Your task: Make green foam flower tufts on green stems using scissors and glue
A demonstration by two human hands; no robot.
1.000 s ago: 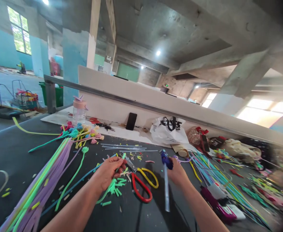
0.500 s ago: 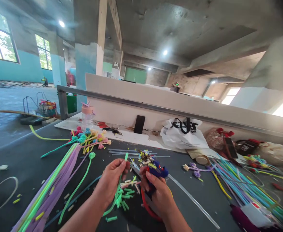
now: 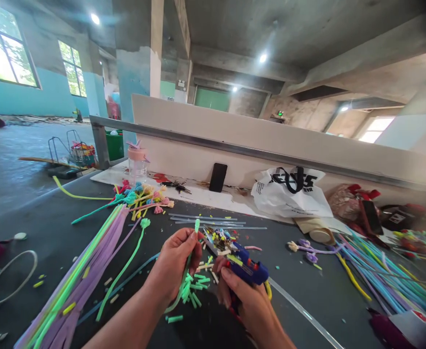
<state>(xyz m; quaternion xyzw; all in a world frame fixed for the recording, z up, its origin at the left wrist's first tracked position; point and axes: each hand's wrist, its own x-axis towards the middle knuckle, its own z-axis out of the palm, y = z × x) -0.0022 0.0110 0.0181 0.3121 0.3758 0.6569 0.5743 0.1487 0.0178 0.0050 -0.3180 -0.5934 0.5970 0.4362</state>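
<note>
I have the left hand [image 3: 178,264] clamped on a green chenille stem [image 3: 197,224], pinched between thumb and fingers; the upper end of the stem projects above the fingertips, and a lower length shows beneath the palm. I have the right hand [image 3: 247,295] wrapped around the grip of a blue hot glue gun [image 3: 251,269]. The two hands stand apart, and the front of the gun points toward the left hand. I cannot tell the exact position of the nozzle, because multicolored scraps [image 3: 222,237] crowd that end. A clear glue stick [image 3: 303,310] extends from the rear of the gun toward the lower right. Scissors with a yellow handle loop [image 3: 269,290] lie partly hidden behind the gun and the right hand. Short green cut pieces [image 3: 197,285] lie on the dark tabletop [image 3: 307,283] between the hands. Beyond the hands, I note loose glue sticks [image 3: 216,221] lying roughly parallel. To the left lie a green stem with a knobbed head [image 3: 125,261] and a bundle of purple and green stems [image 3: 85,271]; to the right lies a bundle of mostly blue stems [image 3: 383,266]. Along the back, a black smartphone [image 3: 218,177] leans upright against the partition [image 3: 198,157], left of a white plastic bag [image 3: 289,196].
</note>
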